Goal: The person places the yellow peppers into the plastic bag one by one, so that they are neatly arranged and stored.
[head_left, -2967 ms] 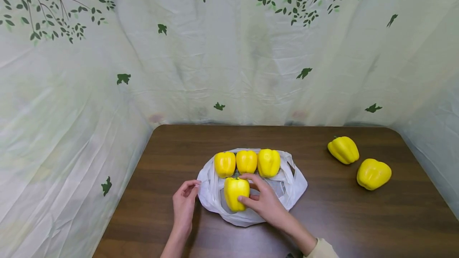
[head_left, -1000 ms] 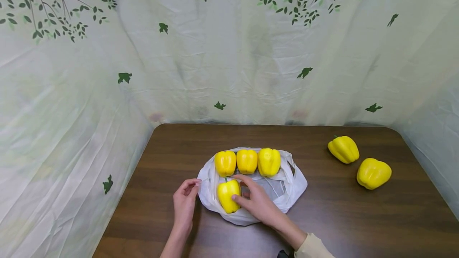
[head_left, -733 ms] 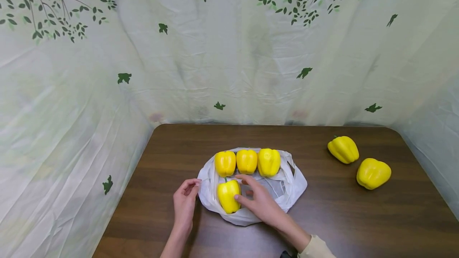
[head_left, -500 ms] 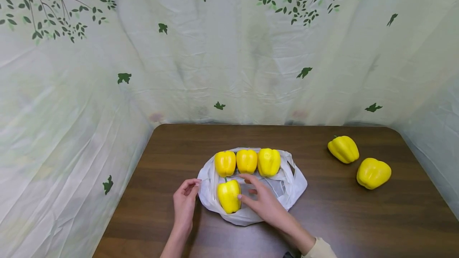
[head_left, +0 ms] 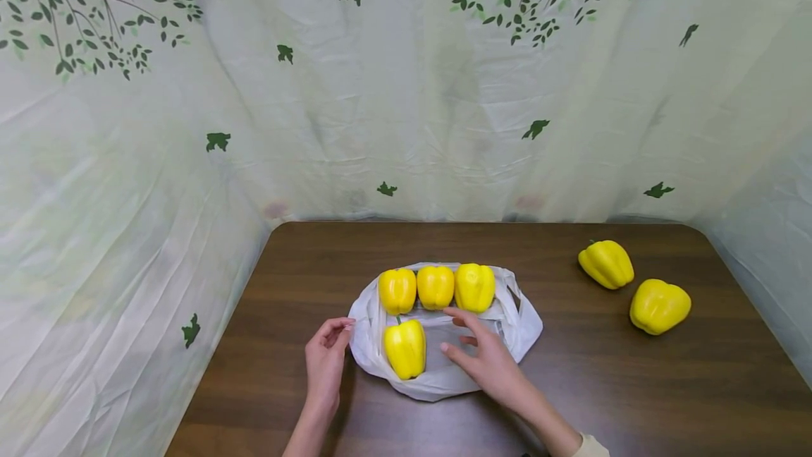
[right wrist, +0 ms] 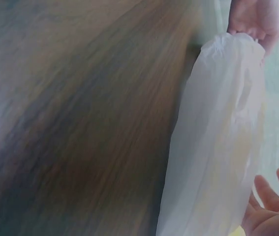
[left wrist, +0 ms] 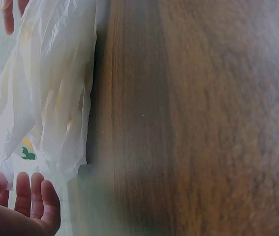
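Pinched left edge of white bag (head_left: 438,388) with left hand (head_left: 326,358); held right hand (head_left: 490,357) wide, apart from near-side yellow pepper (head_left: 404,349), just to its right.

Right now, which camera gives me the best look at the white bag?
The head view: from above it shows nearly all the white bag, mouth open, four yellow peppers inside. Both wrist views show mainly a side: the left's cut off at top, the right's at bottom.
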Demonstrator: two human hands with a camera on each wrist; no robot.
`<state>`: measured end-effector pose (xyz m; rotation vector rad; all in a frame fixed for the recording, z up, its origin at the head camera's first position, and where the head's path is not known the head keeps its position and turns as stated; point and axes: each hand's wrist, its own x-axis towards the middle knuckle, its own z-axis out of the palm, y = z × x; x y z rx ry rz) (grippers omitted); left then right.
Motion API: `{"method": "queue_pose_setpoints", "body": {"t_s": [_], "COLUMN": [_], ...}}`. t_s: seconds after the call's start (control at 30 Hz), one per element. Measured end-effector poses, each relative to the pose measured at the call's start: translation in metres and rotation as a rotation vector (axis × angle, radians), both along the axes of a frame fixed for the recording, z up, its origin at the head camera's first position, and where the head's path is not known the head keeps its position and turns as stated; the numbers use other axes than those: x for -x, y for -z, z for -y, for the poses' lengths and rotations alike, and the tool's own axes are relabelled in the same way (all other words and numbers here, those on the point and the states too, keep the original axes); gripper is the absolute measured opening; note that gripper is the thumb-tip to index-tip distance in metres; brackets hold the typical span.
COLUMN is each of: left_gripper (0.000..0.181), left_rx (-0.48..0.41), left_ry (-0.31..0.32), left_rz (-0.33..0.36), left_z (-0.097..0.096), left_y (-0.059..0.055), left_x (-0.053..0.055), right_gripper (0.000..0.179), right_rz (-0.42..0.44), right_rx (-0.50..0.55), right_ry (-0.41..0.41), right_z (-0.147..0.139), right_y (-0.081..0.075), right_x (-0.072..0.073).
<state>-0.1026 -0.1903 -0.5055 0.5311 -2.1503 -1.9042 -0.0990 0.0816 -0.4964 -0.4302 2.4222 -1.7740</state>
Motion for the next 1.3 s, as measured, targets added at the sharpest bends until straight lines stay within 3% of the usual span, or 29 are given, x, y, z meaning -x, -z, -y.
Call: {"method": "queue_pose_setpoints", "body": {"t_s": [0.43,0.67,0.97,1.3], "left_gripper": [0.018,0.018,0.018,0.018], "left_rx": [0.002,0.003,0.004,-0.001], "left_ry": [-0.003,-0.003,-0.003,-0.007], "left_rz": [0.012,0.019,0.024,0.017], "left_z": [0.000,0.001,0.000,0.002], "left_y": [0.000,0.000,-0.001,-0.001], "left_x": [0.001,0.001,0.000,0.000], "right_gripper": [0.050,0.051,0.049,0.049], "right_rz": [-0.030,-0.042,-0.006,0.080], "right_rx": [-0.015,0.027,0.049,-0.008], "right_ry": [0.107,0.160,0.227,0.283], "right_z": [-0.024,-0.035,-0.049,-0.058], "right_y": [0.002,0.006,0.007,0.006], "right_x": [-0.005,-0.010,-0.016,-0.023]}}
